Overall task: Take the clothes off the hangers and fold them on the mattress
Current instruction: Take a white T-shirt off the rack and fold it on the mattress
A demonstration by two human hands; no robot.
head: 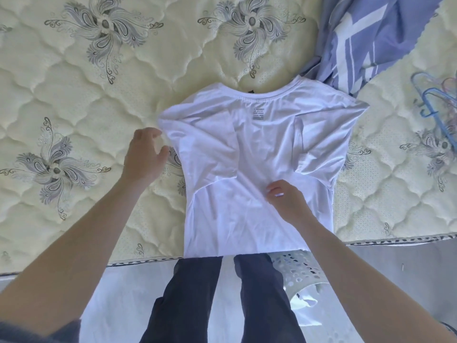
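A white short-sleeved cotton T-shirt (237, 219) lies spread flat near the middle of the near edge of the cream quilted mattress with grey flower patterns (74, 100). Its round collar points toward the far edge and its hem reaches just to the near edge. Both sleeves are folded inward onto the body, the cloth has some soft wrinkles, and a small grey printed label shows just under the collar. A few thin wire hangers in blue and pale pink (431, 100) lie together on the mattress at its right edge, well apart from the T-shirt and carrying no clothes.
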